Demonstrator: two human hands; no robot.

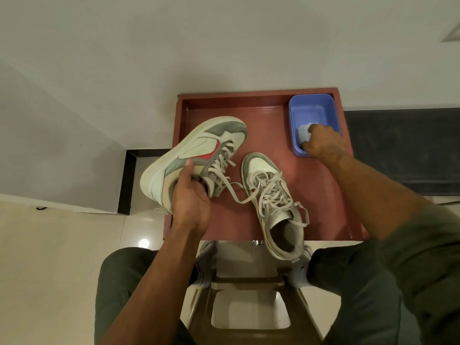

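Note:
My left hand (190, 197) grips a white and grey sneaker (191, 148) by its collar, fingers inside the opening, and holds it tilted on its side above the left part of the red-brown tray table (261, 120). A second matching sneaker (271, 202) lies on the table with loose laces, its heel over the near edge. My right hand (323, 143) reaches into a blue plastic tub (311, 113) at the table's far right corner and holds a white cloth (304, 131) there.
A brown plastic stool (249, 307) stands between my knees below the table. A white wall rises behind the table, with a dark mat (403, 145) on the floor to the right. Glossy cream floor tiles lie to the left.

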